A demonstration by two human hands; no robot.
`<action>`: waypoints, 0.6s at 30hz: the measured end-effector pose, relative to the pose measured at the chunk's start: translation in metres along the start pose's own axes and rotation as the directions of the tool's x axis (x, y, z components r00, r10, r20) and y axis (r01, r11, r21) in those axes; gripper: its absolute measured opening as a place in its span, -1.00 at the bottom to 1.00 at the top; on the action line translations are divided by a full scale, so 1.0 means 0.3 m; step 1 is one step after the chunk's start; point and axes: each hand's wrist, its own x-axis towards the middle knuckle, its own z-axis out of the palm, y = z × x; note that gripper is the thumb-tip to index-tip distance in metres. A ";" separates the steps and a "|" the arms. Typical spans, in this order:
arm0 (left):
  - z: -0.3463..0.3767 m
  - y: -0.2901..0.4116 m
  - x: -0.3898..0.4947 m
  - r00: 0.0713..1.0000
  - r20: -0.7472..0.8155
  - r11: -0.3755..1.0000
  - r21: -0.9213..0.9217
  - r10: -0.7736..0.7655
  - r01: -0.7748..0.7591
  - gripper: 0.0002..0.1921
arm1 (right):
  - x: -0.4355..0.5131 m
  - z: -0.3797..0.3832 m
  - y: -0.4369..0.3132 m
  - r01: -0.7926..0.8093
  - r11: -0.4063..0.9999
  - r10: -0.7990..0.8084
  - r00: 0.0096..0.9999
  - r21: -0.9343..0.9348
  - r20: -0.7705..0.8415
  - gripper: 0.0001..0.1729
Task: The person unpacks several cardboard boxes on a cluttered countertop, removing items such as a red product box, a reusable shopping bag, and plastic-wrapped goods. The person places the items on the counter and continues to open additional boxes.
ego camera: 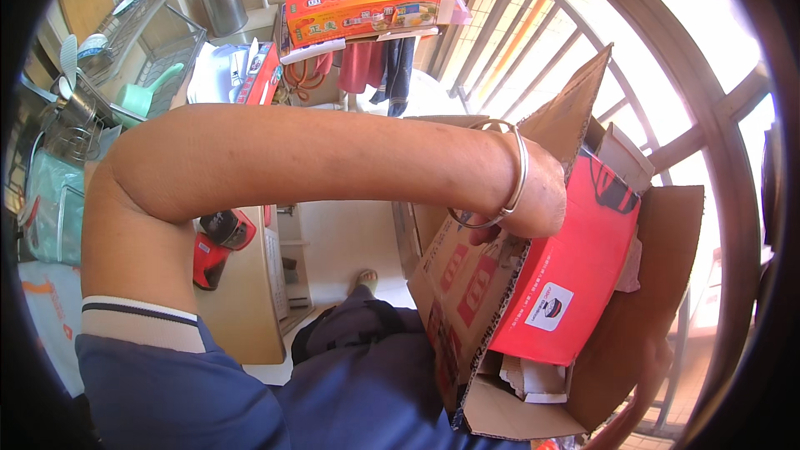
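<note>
A large open cardboard box (447, 319) stands tilted at my right side, its flaps spread. My left arm reaches across the view, a metal bangle (522, 169) at its wrist. My left hand (545, 197) bends over the box's near edge, with fingertips showing on the outer wall; the wrist hides most of the grip. Inside the box lies a red printed carton (572, 262) with a white label. At lower right my right hand (653, 362) is blurred beside the outside of the far flap (662, 275); its fingers are not clear.
Metal railings (556, 9) run behind the box. An orange noodle carton (362, 9) rests on a stack at the back, cloths (362, 65) hanging below. At left are a dish rack (159, 56), a knife holder (224, 6) and a wooden surface (240, 319) bearing a red-and-black object (222, 240).
</note>
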 end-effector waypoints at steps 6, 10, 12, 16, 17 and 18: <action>-0.018 0.106 -0.058 0.999 0.003 0.998 -0.032 -0.047 0.047 -0.91 | -0.035 -0.029 0.040 0.134 0.979 -0.135 0.991 0.153 -0.002 -0.59; -0.011 0.156 -0.104 0.992 -0.119 0.998 0.052 -0.034 0.040 -0.86 | -0.014 -0.008 0.051 0.231 0.951 -0.212 0.971 0.204 -0.111 -0.69; 0.002 0.175 -0.141 0.986 -0.158 0.997 0.042 -0.053 0.060 -0.74 | 0.002 0.011 0.046 0.293 0.928 -0.264 0.953 0.231 -0.148 -0.67; 0.047 0.185 -0.231 0.964 -0.264 0.999 0.001 -0.045 0.047 -0.73 | 0.029 0.038 -0.014 0.321 0.909 -0.301 0.947 0.265 -0.113 -0.67; 0.057 0.183 -0.255 0.964 -0.243 0.987 -0.146 -0.106 0.072 -0.74 | 0.031 0.046 -0.042 0.328 0.906 -0.307 0.945 0.268 -0.118 -0.67; 0.067 0.181 -0.284 0.957 -0.262 0.988 -0.119 -0.122 0.093 -0.75 | 0.035 0.049 -0.073 0.332 0.908 -0.313 0.943 0.256 -0.113 -0.68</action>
